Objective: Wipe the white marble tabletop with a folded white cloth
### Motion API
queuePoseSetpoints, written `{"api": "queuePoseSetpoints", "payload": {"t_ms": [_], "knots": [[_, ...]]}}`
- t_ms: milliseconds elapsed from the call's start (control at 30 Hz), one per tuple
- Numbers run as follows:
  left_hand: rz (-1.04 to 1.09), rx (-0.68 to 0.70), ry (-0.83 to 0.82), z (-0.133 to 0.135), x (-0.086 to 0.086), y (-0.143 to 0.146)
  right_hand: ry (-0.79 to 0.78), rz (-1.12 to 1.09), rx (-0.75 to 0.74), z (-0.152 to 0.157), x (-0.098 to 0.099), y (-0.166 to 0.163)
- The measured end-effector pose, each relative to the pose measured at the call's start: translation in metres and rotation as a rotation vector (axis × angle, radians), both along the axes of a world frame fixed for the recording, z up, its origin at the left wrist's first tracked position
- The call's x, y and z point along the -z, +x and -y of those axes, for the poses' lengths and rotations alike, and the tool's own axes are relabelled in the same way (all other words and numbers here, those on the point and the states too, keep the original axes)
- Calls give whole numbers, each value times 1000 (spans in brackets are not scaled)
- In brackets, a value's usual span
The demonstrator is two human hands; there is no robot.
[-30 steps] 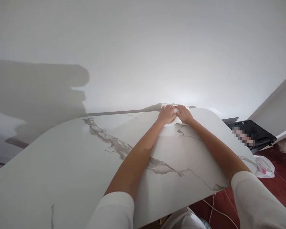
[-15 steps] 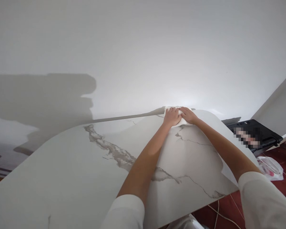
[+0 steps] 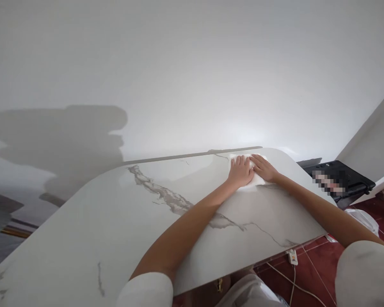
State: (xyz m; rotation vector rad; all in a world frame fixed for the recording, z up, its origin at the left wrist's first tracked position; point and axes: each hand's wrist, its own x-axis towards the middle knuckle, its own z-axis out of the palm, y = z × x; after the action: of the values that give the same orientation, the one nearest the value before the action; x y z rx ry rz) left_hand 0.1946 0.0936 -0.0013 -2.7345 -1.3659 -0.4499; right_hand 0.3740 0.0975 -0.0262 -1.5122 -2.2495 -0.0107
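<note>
Head view: the white cloth [image 3: 257, 181] lies flat, its far edge running roughly along the back of the worktop [image 3: 83, 221]; too much is covered to tell its long axis. At left a broad shadow [image 3: 73, 136] falls on the pale wall [image 3: 192, 64]. The worktop is white with grey-brown veining; rightward come a pale cable [image 3: 293, 283] on dark red floor [image 3: 323, 268] and a black object [image 3: 356, 177], partly pixelated. The cloth sits under both grips, near the worktop's far right: the left grip [image 3: 241, 172] spread flat over its left part, the right grip [image 3: 265, 169] flat over its right.
</note>
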Motion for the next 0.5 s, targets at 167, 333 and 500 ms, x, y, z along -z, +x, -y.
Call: {"api": "queuePoseSetpoints", "payload": {"t_ms": [167,333,500], "knots": [[-6,32,-24,34,-3,0,13,0,22,37,7,5],[-19,72,-40,72,-5,-5,53,1,25,82,14,4],[21,108,0,111,-1,-15,72,39,30,130,15,-7]]}}
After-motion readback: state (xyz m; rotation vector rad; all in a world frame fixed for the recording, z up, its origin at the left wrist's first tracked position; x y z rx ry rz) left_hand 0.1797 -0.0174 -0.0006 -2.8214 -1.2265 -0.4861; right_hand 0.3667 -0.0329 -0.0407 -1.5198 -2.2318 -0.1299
